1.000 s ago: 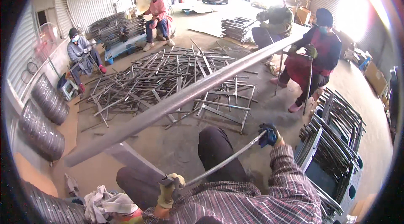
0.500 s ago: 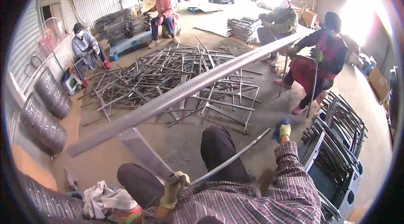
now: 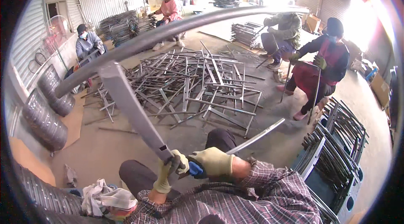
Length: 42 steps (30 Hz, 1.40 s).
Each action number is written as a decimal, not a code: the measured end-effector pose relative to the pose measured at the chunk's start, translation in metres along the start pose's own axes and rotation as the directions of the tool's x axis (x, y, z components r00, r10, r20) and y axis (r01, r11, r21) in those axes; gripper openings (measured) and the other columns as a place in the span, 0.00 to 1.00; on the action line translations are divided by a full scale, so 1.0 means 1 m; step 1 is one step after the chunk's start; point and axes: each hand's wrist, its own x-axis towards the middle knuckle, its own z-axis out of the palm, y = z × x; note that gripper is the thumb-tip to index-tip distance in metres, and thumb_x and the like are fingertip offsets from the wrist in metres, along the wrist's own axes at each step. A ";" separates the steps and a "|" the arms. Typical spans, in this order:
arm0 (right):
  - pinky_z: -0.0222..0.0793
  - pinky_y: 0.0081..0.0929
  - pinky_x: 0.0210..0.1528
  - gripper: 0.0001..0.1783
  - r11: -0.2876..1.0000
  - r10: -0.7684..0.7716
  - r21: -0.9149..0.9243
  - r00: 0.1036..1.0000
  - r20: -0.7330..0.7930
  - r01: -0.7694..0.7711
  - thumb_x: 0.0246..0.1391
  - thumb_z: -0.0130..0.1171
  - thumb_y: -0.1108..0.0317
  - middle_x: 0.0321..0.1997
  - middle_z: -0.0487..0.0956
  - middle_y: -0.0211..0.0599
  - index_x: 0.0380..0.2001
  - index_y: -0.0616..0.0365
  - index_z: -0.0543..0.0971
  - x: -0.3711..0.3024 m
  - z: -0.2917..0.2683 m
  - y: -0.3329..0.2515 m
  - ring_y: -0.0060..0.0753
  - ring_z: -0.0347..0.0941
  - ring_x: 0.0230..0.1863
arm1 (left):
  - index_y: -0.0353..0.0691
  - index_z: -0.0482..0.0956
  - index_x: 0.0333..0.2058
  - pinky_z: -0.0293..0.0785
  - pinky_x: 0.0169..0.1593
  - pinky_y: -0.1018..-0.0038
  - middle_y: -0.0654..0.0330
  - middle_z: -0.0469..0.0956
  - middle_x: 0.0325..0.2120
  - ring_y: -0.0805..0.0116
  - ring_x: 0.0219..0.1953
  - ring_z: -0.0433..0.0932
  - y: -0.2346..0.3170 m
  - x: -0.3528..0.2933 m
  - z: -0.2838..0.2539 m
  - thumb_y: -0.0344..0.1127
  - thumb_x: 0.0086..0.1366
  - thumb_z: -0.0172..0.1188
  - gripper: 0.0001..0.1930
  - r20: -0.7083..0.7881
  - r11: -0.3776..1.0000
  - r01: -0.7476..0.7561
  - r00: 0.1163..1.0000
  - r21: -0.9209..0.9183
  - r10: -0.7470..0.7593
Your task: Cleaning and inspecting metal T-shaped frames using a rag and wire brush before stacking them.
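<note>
My left hand, in a beige and grey work glove, is wrapped round the lower end of a flat crossbar. The crossbar belongs to an H-shaped metal frame held up before me. Its far long tube arches across the upper view; its near tube runs by my hands, partly hidden. My right hand, gloved in beige, is closed on a small blue and black object beside my left hand, at the frame's near joint. What kind of object it is does not show.
A wide heap of similar frames lies on the floor ahead. Stacked frames fill a dark rack at right. Co-workers sit around the heap. Dark ribbed rolls stand at left, and pale cloths lie near my left elbow.
My right hand has come in from the far right to my left hand, bringing the blue and black object. The frame has tilted, its crossbar swinging up and left.
</note>
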 end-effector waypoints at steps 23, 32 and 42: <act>0.72 0.41 0.42 0.18 0.859 0.111 -0.435 0.928 -0.357 -0.270 0.45 0.64 0.64 0.38 0.78 0.42 0.42 0.55 0.80 -0.131 -0.154 0.095 0.51 0.76 0.39 | 0.36 0.69 0.21 0.57 0.19 0.71 0.63 0.61 0.09 0.72 0.11 0.58 0.091 -0.043 -0.035 0.53 0.67 0.56 0.25 0.006 0.930 -0.328 0.944 0.164 0.331; 0.73 0.38 0.39 0.13 0.872 0.410 0.025 0.701 -0.583 -0.489 0.45 0.61 0.67 0.34 0.81 0.48 0.38 0.55 0.80 -0.160 -0.073 0.148 0.53 0.79 0.37 | 0.39 0.66 0.24 0.55 0.17 0.72 0.67 0.58 0.10 0.74 0.10 0.56 0.083 -0.051 -0.043 0.48 0.71 0.51 0.21 -0.078 0.927 -0.246 0.958 0.284 0.278; 0.72 0.50 0.41 0.14 0.430 0.744 -0.062 0.393 -0.540 -0.900 0.50 0.57 0.57 0.35 0.82 0.51 0.35 0.54 0.78 -0.149 0.028 0.209 0.58 0.78 0.40 | 0.37 0.72 0.43 0.64 0.25 0.77 0.58 0.75 0.29 0.75 0.22 0.68 0.035 -0.056 -0.044 0.45 0.64 0.62 0.18 -0.326 0.977 0.034 0.945 0.210 0.037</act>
